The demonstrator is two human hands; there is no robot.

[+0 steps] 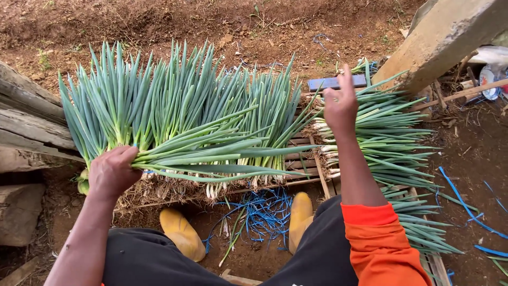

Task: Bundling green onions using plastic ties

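Head view, looking down. Left hand (110, 172), at left of centre, is clamped shut around a bunch of long green spring onions with white bases (211, 156); the bunch lies sideways, leaves pointing to the right across the middle of the frame, root ends hidden in the fist. Right hand (340, 103), upper right of centre, is raised above the stacked onions with the fingers curled loosely together and one finger pointing up; it appears to hold nothing, though its palm faces away from the camera. Behind the held bunch, a row of upright spring-onion bunches (174, 100) fills the upper left and centre, roots down on a low slatted wooden pallet (304, 159). To the right, a stack of spring onions laid flat (391, 137) runs toward the lower right. A tangle of thin blue plastic ties (262, 212) lies on the brown soil between two yellow rubber boots (182, 233), lower centre; more blue strips sit at the right edge. Judgement: many bunches stand arranged already; the bunch in hand is not yet set down, and whether it is tied cannot be told. An orange sleeve (378, 241) covers the right upper arm.
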